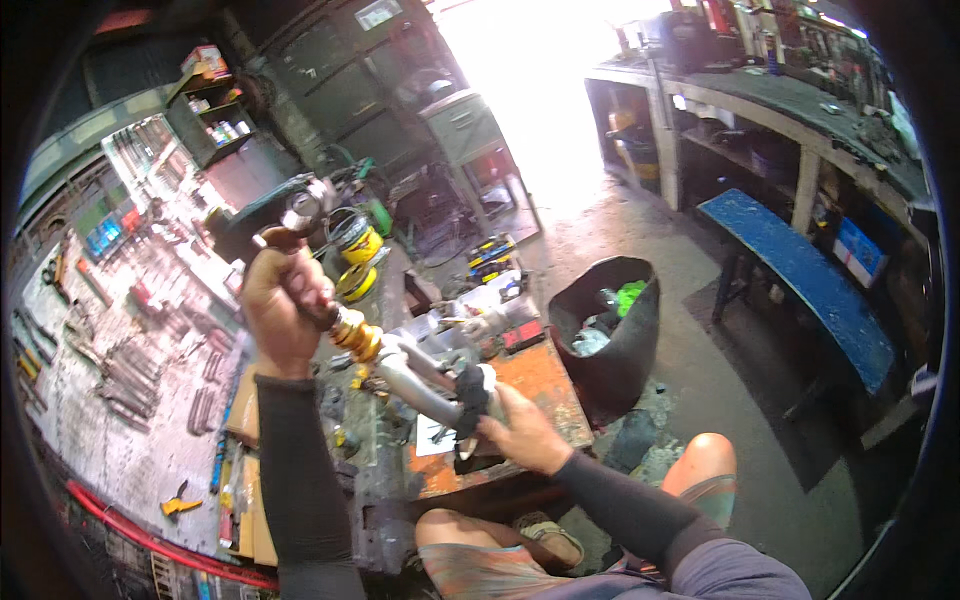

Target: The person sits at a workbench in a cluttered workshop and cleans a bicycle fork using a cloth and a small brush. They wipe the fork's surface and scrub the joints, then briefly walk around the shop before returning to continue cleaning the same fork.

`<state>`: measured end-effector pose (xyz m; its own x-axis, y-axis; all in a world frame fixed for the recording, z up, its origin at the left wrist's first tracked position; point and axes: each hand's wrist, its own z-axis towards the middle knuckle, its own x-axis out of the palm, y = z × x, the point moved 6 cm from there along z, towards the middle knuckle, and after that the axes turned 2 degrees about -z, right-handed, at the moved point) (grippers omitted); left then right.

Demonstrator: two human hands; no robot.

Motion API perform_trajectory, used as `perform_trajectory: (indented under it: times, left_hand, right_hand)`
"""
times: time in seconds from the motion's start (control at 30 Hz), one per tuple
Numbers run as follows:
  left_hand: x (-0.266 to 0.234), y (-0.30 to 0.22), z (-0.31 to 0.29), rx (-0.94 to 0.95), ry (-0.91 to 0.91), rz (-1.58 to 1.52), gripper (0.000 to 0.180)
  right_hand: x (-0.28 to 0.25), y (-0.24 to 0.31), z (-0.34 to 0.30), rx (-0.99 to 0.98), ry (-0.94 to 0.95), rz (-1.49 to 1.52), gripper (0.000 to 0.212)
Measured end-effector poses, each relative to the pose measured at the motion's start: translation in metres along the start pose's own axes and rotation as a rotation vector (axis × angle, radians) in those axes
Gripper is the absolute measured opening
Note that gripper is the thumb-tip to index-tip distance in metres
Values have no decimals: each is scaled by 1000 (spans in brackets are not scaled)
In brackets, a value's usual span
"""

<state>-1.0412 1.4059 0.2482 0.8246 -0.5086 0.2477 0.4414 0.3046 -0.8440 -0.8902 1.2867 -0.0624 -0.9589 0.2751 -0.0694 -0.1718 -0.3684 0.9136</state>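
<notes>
A long metal part, which looks like a shock absorber (pixel 412 388), slants in front of me, with a gold collar at its upper part and a silver forked lower end. My left hand (pixel 285 305) is closed round its upper end, above the gold collar. Just above that fist shows a metal ring (pixel 300 208); I cannot tell whether it belongs to the same part. At the lower end, my right hand (pixel 525 430) grips the fork's tip. Black material (pixel 471 398), perhaps a rag, lies against the tip beside my right thumb.
An orange-topped bench (pixel 560 395) with a vise and loose parts stands below my hands. Tools hang on the panel (pixel 130 330) at left. A black bin (pixel 620 375) stands right of the bench, a blue seat bench (pixel 800 275) farther right. Yellow tins (pixel 355 240) stand behind.
</notes>
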Motion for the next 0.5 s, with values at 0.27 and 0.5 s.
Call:
perform_trajectory:
  times: [0.27,0.5]
  left_hand:
    - [-132,29,44,76,30,-125,34]
    - [-99,50,69,80,103,-24,33]
  right_hand:
    - [26,31,30,30,37,-235,57]
    - [12,4,43,16,128,-182,49]
